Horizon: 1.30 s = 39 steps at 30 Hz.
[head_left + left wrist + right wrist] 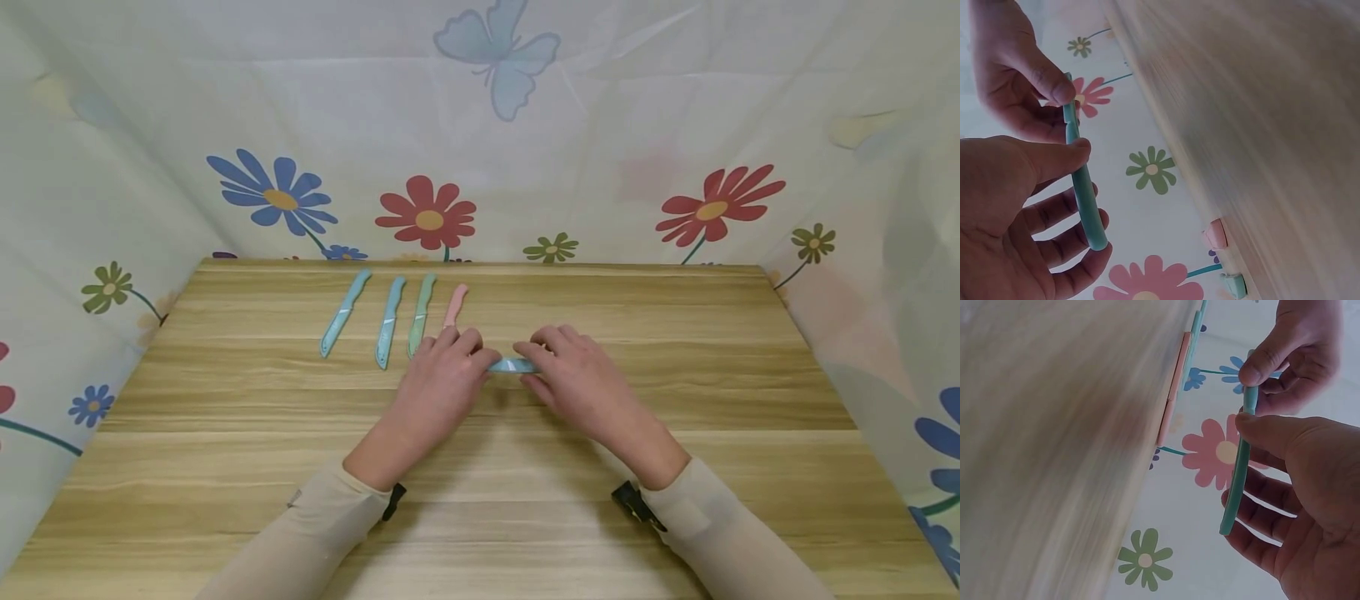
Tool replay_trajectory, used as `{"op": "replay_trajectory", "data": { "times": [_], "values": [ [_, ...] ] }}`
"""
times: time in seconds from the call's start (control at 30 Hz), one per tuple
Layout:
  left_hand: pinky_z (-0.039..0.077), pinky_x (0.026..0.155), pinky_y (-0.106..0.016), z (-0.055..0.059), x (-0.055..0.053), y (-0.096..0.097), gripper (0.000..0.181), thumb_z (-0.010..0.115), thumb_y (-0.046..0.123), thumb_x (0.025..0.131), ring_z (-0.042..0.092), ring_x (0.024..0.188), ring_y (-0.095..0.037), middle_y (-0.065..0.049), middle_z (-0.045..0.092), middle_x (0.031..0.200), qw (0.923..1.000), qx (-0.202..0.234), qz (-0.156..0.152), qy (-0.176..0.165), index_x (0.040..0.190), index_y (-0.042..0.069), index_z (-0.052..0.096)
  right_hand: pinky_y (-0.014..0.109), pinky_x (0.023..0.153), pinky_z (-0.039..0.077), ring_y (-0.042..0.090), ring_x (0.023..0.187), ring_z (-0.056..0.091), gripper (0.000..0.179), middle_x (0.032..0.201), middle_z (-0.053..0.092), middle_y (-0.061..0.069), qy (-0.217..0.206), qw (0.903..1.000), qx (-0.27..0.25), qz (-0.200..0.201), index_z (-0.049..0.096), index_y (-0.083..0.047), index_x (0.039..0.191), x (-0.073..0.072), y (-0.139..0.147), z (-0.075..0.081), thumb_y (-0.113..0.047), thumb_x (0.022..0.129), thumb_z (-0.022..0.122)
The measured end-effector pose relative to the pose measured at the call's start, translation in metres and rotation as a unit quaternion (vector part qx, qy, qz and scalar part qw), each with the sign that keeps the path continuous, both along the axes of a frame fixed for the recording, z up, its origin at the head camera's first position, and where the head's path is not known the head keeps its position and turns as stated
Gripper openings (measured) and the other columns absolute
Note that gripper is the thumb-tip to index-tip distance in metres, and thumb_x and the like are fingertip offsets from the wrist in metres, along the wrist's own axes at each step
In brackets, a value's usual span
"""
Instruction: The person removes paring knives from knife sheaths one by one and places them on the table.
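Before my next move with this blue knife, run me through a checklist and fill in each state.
1. Left grip on the held blue knife: ok, holding its left part.
2. Right grip: ok, holding its right part.
3. Held knife off the tabletop: ok, both wrist views show it raised.
4. Pink knife fully visible in the head view: not ok, left grip covers its lower part.
5. Held knife fully sheathed: cannot tell, both grips hide much of it.

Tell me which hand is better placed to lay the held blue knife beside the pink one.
Probably the left hand: it grips the held blue knife and is nearest the pink knife. The right hand also grips that blue knife, but lies farther away.
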State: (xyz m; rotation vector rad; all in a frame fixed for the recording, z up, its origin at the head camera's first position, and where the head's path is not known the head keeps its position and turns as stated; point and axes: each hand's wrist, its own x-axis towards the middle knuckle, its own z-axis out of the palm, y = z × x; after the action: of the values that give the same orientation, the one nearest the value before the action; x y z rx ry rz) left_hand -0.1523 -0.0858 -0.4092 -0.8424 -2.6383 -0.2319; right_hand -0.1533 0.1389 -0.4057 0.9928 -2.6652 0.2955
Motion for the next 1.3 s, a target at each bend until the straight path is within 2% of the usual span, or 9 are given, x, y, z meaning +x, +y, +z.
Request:
{"op": "replay_trajectory", "data": {
  "times": [0.3, 0.57, 0.93, 1.3],
  "values": [
    [0.052, 0.072, -0.042, 0.0011, 0.0019, 0.0007, 0.028, 0.089, 0.019, 0.09, 0.058, 0.088, -0.025, -0.004, 0.064, 0.099, 0.9997, -0.002, 0.006, -0.023, 0.117, 0.015, 0.082, 0.034, 0.075, 0.051, 0.022, 0.091, 0.059, 0.024, 0.109, 0.066, 0.004, 0.0, 0.9999, -0.012, 0.011, 0.077, -0.01, 0.12, -0.0004, -0.0003, -0.0031, -0.019, 0.097, 0.081],
    [0.048, 0.072, -0.04, 0.0013, 0.0055, 0.0008, 0.025, 0.086, 0.02, 0.093, 0.055, 0.088, -0.024, -0.002, 0.061, 0.098, 0.9991, 0.0, 0.01, -0.042, 0.117, 0.016, 0.081, 0.033, 0.074, 0.05, 0.022, 0.09, 0.057, 0.022, 0.107, 0.066, 0.004, -0.002, 0.9998, -0.016, 0.013, 0.077, -0.01, 0.118, -0.0005, -0.0008, -0.0043, -0.016, 0.097, 0.081],
    [0.047, 0.071, -0.039, 0.0007, 0.0059, 0.0003, 0.022, 0.084, 0.021, 0.094, 0.056, 0.087, -0.024, -0.001, 0.061, 0.097, 0.9992, -0.002, 0.007, -0.04, 0.115, 0.015, 0.081, 0.034, 0.074, 0.05, 0.021, 0.09, 0.057, 0.023, 0.107, 0.066, 0.004, -0.01, 0.9997, -0.02, 0.008, 0.077, -0.011, 0.118, -0.0009, -0.0015, -0.0049, -0.015, 0.096, 0.082],
    [0.05, 0.072, -0.039, 0.0019, 0.0011, -0.0003, 0.027, 0.087, 0.023, 0.091, 0.054, 0.085, -0.022, -0.001, 0.063, 0.099, 0.9981, -0.001, 0.011, -0.061, 0.117, 0.016, 0.082, 0.034, 0.075, 0.05, 0.021, 0.091, 0.057, 0.022, 0.108, 0.066, 0.004, -0.02, 0.9996, -0.019, 0.003, 0.077, -0.011, 0.118, -0.0009, -0.0019, -0.0038, -0.016, 0.097, 0.081]
  ]
}}
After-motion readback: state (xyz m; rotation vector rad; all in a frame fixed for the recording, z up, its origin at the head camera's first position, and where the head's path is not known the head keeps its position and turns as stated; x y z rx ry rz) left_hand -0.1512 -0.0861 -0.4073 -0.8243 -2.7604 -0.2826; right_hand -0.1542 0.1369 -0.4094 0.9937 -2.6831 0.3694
